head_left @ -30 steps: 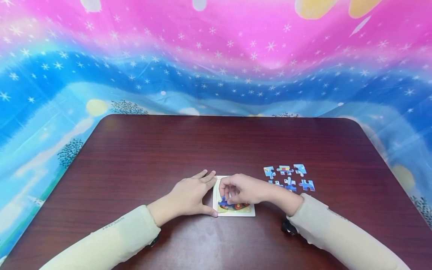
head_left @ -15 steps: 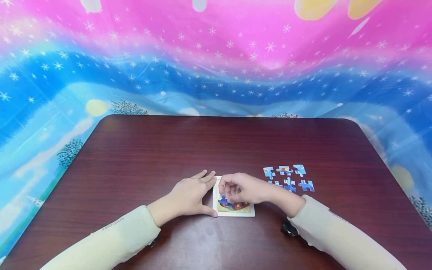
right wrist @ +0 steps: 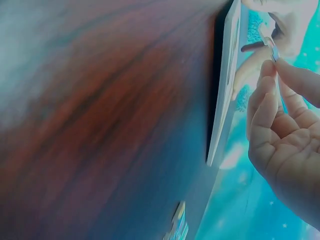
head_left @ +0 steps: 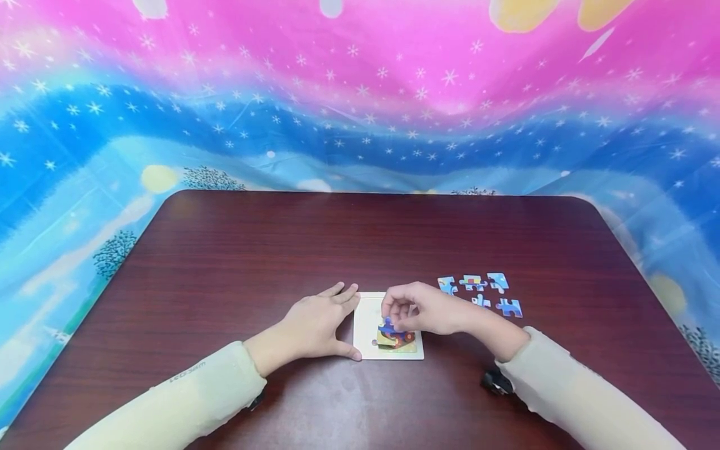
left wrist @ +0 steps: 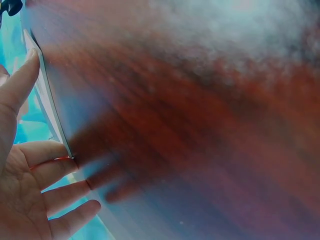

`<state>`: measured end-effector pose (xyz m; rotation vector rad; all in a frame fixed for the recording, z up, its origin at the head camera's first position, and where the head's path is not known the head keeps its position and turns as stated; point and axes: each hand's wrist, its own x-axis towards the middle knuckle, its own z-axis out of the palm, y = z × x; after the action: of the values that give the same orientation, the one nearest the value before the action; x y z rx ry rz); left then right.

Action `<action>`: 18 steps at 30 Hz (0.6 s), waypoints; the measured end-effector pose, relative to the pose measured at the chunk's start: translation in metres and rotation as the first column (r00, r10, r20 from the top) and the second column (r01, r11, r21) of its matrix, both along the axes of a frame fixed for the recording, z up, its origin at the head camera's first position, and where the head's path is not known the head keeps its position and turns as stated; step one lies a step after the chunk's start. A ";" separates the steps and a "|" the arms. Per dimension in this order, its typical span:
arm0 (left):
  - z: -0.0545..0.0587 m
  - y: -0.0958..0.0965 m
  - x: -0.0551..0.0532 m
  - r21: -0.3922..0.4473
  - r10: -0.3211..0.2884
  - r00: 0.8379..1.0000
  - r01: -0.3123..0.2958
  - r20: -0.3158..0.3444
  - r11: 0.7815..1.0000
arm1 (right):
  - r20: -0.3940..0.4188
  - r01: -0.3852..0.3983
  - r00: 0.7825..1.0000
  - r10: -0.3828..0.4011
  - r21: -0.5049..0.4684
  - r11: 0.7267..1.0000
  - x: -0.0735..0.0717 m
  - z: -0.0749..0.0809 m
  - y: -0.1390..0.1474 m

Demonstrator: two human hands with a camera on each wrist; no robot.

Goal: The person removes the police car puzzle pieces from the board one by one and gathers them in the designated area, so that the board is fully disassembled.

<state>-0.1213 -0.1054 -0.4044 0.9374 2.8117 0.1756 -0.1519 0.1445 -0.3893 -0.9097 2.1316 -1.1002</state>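
Observation:
My left hand (head_left: 315, 325) lies beside the white puzzle board (head_left: 365, 315), fingers spread, thumb and fingertips at its left edge. The left wrist view shows the thumb (left wrist: 25, 82) against that edge. Over the board, my right hand (head_left: 430, 309) pinches a blue and yellow jigsaw piece (head_left: 387, 342) between thumb and index finger. The right wrist view has this piece (right wrist: 273, 49) edge-on, raised off the board. A red and yellow part of a picture (head_left: 407, 344) shows at the board's lower right; the hand hides its upper right.
Several loose jigsaw pieces (head_left: 473, 283) lie in two rows to the right of the board, partly behind the right forearm. The dark wooden table (head_left: 281, 244) has a colourful curtain (head_left: 360, 112) behind it.
My right hand has lifted the blue and yellow piece from the board's lower left and moved right with it, baring the white board there. The left hand stays put.

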 end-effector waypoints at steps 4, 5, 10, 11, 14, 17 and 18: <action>0.000 0.000 0.000 -0.009 0.003 1.000 -0.003 0.011 1.000 | 0.001 0.026 1.000 -0.026 0.003 1.000 0.000 -0.001 0.010; 0.000 0.000 0.000 -0.012 0.003 1.000 -0.003 0.013 1.000 | 0.000 0.032 0.999 -0.032 0.003 0.999 -0.001 -0.001 0.013; 0.001 0.000 0.000 -0.023 0.005 1.000 -0.005 0.026 1.000 | -0.009 0.058 0.998 -0.058 0.003 0.998 -0.002 -0.002 0.029; 0.001 0.000 0.000 -0.025 0.006 1.000 -0.005 0.026 1.000 | -0.012 0.062 0.998 -0.062 0.002 0.998 -0.002 -0.002 0.032; 0.001 0.001 0.000 -0.029 0.004 1.000 -0.003 0.023 1.000 | -0.029 0.072 0.997 -0.072 0.005 0.997 -0.003 0.001 0.041; 0.002 0.001 0.000 -0.026 0.003 1.000 -0.003 0.022 1.000 | -0.047 0.087 0.995 -0.087 0.014 0.996 -0.004 0.003 0.049; 0.002 0.001 0.000 -0.026 0.003 1.000 -0.003 0.022 1.000 | -0.050 0.094 0.994 -0.093 0.016 0.995 -0.004 0.004 0.052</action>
<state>-0.1216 -0.1048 -0.4023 0.9202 2.7888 0.1483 -0.1562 0.1966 -0.3853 -0.8444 2.2406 -1.1129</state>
